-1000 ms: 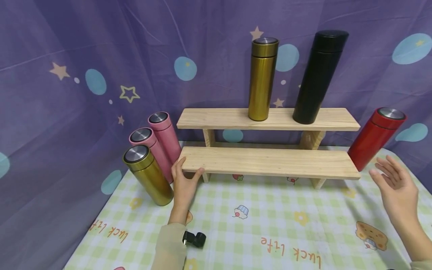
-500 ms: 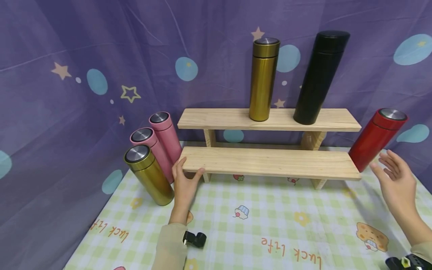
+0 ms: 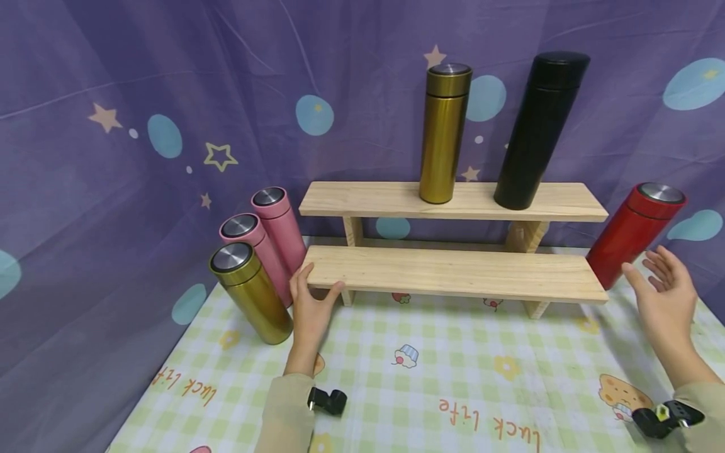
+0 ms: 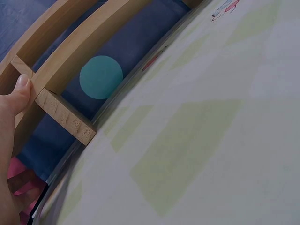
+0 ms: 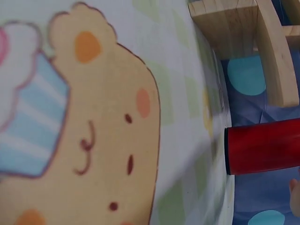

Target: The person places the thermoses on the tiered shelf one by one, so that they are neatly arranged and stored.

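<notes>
My left hand (image 3: pixel 309 311) holds the front left corner of a two-tier wooden shelf (image 3: pixel 453 270), its thumb against the lower board's front edge and its fingers round the end. In the left wrist view the thumb (image 4: pixel 21 91) lies on the board. My right hand (image 3: pixel 667 299), fingers parted and loosely bent, is just in front of a red thermos (image 3: pixel 629 233). That thermos (image 5: pixel 262 146) stands on the table beyond the shelf's right end; only a bit of the hand shows in the right wrist view. A gold thermos (image 3: pixel 445 135) and a taller black one (image 3: pixel 538 135) stand on the upper board.
Two pink thermoses (image 3: pixel 280 229) and another gold thermos (image 3: pixel 252 296) are grouped left of the shelf, close to my left hand. A checked cloth (image 3: pixel 453 352) covers the table, and a purple curtain (image 3: pixel 362 50) hangs behind.
My right hand has moved forward, nearer the red thermos, bringing its wrist camera into view. My left hand has stayed on the shelf corner.
</notes>
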The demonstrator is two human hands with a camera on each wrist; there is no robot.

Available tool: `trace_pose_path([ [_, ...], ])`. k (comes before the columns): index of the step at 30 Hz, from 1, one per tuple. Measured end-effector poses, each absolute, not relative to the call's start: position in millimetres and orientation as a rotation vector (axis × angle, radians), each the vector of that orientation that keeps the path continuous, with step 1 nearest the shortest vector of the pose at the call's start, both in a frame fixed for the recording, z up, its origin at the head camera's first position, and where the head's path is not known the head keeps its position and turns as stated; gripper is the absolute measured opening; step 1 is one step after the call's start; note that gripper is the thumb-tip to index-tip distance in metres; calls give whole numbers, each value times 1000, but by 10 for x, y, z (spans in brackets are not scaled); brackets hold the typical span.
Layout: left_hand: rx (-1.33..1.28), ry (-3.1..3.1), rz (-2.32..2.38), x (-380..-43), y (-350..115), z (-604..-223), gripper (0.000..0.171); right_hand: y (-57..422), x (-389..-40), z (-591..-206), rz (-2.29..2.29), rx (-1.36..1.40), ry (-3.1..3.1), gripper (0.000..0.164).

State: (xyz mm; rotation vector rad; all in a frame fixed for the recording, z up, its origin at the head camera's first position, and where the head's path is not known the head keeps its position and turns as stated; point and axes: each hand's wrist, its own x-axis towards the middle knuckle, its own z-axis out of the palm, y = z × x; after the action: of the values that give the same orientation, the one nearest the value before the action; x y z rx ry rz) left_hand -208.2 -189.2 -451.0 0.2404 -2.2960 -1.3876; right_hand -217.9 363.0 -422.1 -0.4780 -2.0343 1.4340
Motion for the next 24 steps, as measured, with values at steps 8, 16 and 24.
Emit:
trace_pose_path([
  [8,238,-2293,-1390,-2075,-1891,-4507,83,3600,-2286,-4170,1491,-521,-1979,66],
  [16,241,-2291,-1390,-2081,-1889,-4511,84,3625,-2428,-4163,1549,-572,-1920,70],
  [24,243,-2288,-1396,-2079,-1888,-4510,84,3611,-2556,-4135,1621,-583,-1893,72],
])
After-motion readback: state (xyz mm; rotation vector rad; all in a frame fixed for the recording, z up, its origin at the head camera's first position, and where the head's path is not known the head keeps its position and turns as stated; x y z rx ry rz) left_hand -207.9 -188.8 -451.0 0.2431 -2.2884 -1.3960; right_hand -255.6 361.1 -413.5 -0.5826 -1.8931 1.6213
